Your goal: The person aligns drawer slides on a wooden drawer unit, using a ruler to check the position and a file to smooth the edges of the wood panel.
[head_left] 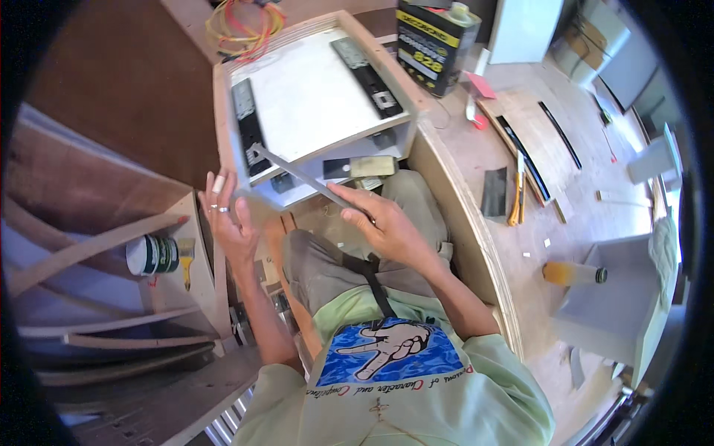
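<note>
Gripping metal tool (309, 178) by near end: right hand (384, 227). Tool extends forward-left, tip at black rail (246, 115) on white panel (312, 104). Left hand (233, 223) released, fingers spread, beside wooden frame (221, 123). Pale surface (543, 320) at right carries bottle (571, 273).

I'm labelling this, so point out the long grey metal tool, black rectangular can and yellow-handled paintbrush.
Long grey metal tool (305, 177), head view: mid-shaft.
Black rectangular can (430, 49), head view: front face.
Yellow-handled paintbrush (186, 272), head view: handle.

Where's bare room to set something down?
White panel, between its two black rails; floor between bottle and wooden board, barring scraps. Crowded: the panel's near left corner, under the grey bar in the right hand; the board's left side, with cutter and dark sheet.
</note>
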Tool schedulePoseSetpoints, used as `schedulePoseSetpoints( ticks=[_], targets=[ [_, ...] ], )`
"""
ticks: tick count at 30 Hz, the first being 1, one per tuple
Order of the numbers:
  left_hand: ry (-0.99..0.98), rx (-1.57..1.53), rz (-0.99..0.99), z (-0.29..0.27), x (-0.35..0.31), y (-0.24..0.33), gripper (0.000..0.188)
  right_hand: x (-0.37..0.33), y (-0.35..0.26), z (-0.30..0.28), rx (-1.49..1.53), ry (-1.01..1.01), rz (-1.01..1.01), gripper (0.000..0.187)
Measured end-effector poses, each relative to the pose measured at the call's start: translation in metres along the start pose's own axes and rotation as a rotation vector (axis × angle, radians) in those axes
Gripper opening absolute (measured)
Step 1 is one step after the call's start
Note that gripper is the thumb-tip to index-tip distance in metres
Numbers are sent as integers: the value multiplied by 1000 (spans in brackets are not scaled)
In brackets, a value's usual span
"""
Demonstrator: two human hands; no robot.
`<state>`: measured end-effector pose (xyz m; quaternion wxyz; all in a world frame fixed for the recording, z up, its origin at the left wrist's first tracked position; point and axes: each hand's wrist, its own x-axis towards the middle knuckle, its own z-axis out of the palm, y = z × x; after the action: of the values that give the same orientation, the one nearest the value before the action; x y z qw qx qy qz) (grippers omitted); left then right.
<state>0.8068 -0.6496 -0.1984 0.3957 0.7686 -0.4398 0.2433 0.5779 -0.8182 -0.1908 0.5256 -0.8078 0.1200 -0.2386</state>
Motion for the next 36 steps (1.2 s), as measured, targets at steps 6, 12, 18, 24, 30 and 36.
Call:
schedulePoseSetpoints(
  ticks=[6,12,18,24,30,36],
  targets=[
    [-35,117,98,-2,1,0,38,-23,11,-26,-2,46,91,44],
    [-52,259,158,-8,7,19,30,-22,-5,-57,-52,179,128,36],
    [-120,-186,157,56,26,101,31,-30,3,-85,-62,405,94,32],
    [-267,-155,137,147,57,149,47,-54,8,-105,136,588,257,32],
    [-402,-210,118,187,61,158,56,-63,27,-115,292,748,128,25],
    [-365,-328,104,162,79,133,49,-29,-17,-110,98,685,53,20]
  ],
)
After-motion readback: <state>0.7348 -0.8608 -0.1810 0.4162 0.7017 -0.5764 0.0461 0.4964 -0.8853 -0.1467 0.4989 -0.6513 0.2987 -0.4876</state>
